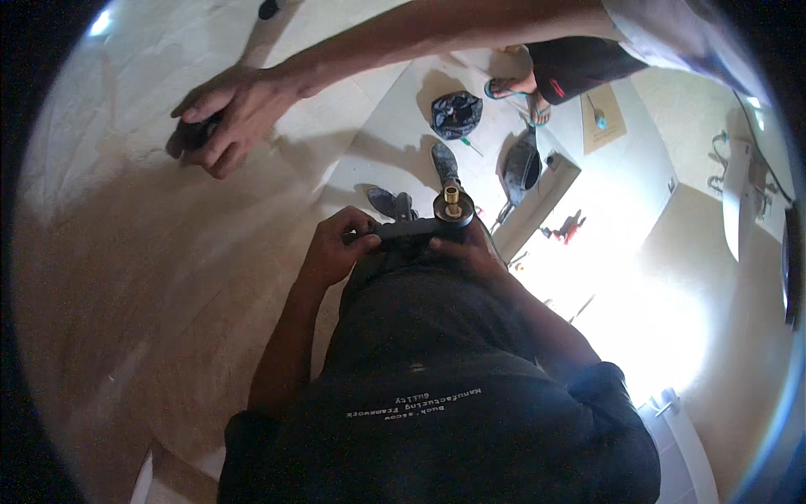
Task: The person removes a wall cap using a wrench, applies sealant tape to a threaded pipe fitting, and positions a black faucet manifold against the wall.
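Dark shirt point(437, 458) nearest, hands point(332, 248) clasp a black tool point(410, 232) — beyond, a bag point(456, 116), contents unclear.

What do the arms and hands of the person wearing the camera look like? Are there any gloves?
There are no gloves: the bare left hand and bare right hand are uncovered. The bare forearms show no bands or cables. The dark, short fabric sleeves end around the elbows and match the dark fabric shirt, which has small pale lettering.

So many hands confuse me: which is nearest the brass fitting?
The wearer's right hand; their left hand and the helper's hand are farther from the brass fitting.
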`<action>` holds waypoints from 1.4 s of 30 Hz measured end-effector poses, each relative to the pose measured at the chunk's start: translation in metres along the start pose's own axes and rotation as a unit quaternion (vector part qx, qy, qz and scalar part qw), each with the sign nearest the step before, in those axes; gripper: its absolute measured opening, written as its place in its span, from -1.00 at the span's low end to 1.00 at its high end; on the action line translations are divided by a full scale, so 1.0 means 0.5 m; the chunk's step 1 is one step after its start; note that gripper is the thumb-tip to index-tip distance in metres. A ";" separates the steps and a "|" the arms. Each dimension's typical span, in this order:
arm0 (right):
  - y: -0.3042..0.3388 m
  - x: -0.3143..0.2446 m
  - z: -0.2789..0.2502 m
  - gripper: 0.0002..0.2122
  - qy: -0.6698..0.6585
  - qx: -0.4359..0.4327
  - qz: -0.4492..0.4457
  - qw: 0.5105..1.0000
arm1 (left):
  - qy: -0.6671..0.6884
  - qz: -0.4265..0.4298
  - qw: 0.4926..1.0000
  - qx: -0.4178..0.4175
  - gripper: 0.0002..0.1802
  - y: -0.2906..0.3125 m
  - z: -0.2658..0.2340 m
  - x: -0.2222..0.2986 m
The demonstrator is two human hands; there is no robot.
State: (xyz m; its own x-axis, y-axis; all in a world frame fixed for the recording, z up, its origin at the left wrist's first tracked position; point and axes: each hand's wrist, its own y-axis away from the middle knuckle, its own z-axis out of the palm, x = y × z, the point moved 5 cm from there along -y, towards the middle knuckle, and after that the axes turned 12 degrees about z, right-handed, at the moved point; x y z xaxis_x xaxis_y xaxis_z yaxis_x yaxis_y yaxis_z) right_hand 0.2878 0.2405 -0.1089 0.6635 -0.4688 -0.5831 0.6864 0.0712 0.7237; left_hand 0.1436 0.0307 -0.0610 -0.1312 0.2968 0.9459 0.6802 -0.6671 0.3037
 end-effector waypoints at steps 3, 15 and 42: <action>0.028 0.047 -0.010 -0.47 -0.034 0.010 -0.048 0.998 | 0.004 -0.022 0.998 -0.062 -0.77 -0.006 0.037 -0.042; 0.047 0.028 -0.099 -0.59 -0.112 0.005 0.006 0.994 | -0.046 0.051 0.998 0.009 -0.79 -0.047 0.122 -0.017; 0.069 -0.101 -0.120 -0.66 0.025 0.044 -0.136 0.989 | -0.054 0.166 0.984 0.024 -0.74 -0.078 0.105 0.146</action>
State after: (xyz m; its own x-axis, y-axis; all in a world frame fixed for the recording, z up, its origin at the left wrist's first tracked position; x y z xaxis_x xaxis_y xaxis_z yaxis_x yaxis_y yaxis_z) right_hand 0.2957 0.3198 -0.0766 0.4736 -0.4164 -0.7761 0.8143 -0.1287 0.5660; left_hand 0.1454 0.1142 -0.0095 0.1803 0.1405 0.9735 0.7068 -0.7068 -0.0289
